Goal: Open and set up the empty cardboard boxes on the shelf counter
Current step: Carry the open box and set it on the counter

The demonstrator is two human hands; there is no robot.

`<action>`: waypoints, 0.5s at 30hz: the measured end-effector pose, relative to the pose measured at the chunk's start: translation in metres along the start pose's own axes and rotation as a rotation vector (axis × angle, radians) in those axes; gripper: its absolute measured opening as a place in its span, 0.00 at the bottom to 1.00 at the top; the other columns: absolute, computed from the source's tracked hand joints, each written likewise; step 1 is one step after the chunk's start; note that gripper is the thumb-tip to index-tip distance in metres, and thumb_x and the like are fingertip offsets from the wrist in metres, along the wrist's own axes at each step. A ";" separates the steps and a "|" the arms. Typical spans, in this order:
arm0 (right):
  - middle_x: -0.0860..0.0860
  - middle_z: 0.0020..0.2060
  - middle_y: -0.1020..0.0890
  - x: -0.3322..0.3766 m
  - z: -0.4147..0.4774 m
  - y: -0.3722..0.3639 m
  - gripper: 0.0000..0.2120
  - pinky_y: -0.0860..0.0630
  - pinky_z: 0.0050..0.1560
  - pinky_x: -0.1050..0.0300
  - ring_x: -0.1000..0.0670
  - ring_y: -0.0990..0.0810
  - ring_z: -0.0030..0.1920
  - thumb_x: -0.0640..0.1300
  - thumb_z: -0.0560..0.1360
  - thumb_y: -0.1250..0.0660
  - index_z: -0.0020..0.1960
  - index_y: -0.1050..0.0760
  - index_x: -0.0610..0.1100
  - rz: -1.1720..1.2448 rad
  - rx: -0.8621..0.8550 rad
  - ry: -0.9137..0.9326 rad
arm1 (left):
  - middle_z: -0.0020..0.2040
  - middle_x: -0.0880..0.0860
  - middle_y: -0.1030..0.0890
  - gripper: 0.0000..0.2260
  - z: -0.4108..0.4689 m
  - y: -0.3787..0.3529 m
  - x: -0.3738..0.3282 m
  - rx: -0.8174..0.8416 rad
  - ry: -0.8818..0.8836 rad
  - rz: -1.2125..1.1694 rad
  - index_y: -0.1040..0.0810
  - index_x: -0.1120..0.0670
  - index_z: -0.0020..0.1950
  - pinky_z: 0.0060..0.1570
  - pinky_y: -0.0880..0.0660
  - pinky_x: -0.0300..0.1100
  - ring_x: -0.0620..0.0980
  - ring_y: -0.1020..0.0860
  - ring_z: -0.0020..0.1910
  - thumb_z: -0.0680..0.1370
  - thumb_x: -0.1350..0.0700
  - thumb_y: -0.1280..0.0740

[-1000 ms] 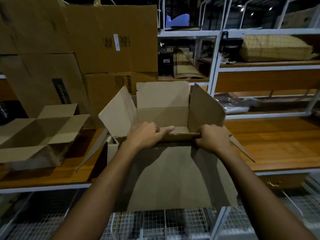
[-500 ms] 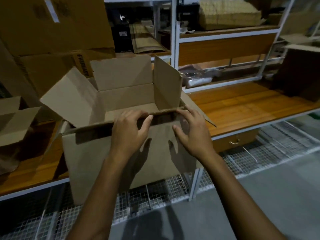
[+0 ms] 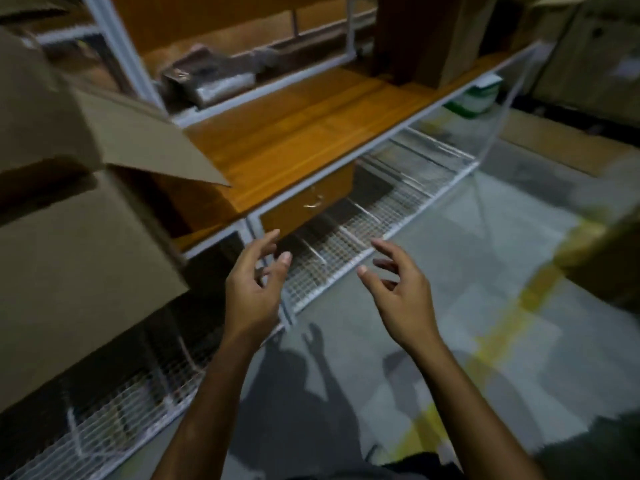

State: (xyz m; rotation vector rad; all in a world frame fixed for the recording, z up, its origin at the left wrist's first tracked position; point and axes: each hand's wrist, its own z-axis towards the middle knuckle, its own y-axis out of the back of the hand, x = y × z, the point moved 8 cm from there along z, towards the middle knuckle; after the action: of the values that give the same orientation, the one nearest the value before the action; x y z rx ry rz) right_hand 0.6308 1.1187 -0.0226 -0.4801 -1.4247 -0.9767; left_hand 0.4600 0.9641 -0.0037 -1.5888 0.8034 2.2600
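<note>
Left hand [image 3: 254,289], right hand [image 3: 398,292] free over floor [image 3: 485,341], fingers [image 3: 266,242] loosely spread, gripping nothing. Opened cardboard box [image 3: 79,271] at left, on surface [image 3: 311,133] edge, flap [image 3: 145,140] out. Likely next box: grip opposite walls, keep it square.

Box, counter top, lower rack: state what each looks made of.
Box: plain brown cardboard, matte, with creased flaps.
Counter top: wood or wood-look laminate, orange-brown, slight sheen, plank lines.
Lower rack: white wire mesh, probably coated metal.
</note>
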 end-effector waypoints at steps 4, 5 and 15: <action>0.56 0.61 0.23 -0.030 0.017 0.066 0.17 0.21 0.54 0.53 0.56 0.24 0.60 0.47 0.77 0.30 0.64 0.28 0.58 -0.010 -0.122 -0.076 | 0.61 0.50 0.22 0.19 0.027 -0.081 -0.021 0.127 -0.033 -0.056 0.25 0.51 0.68 0.53 0.27 0.28 0.39 0.23 0.60 0.78 0.48 0.37; 0.56 0.62 0.23 -0.036 0.024 0.081 0.17 0.21 0.54 0.54 0.56 0.24 0.60 0.47 0.77 0.30 0.64 0.28 0.58 -0.014 -0.154 -0.086 | 0.62 0.50 0.22 0.20 0.035 -0.098 -0.026 0.153 -0.051 -0.065 0.25 0.52 0.69 0.54 0.26 0.29 0.40 0.23 0.60 0.78 0.47 0.37; 0.57 0.62 0.22 -0.097 0.141 0.172 0.18 0.23 0.50 0.63 0.57 0.22 0.60 0.46 0.77 0.29 0.65 0.26 0.54 -0.012 -0.357 -0.151 | 0.63 0.49 0.21 0.25 0.163 -0.245 -0.030 0.291 -0.109 -0.170 0.25 0.53 0.68 0.59 0.25 0.37 0.45 0.23 0.64 0.76 0.41 0.37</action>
State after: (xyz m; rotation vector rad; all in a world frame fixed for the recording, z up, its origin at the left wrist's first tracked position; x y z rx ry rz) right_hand 0.6952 1.3514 -0.0489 -0.8233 -1.3904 -1.2327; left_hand 0.4683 1.2595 -0.0056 -1.3371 0.8851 1.9877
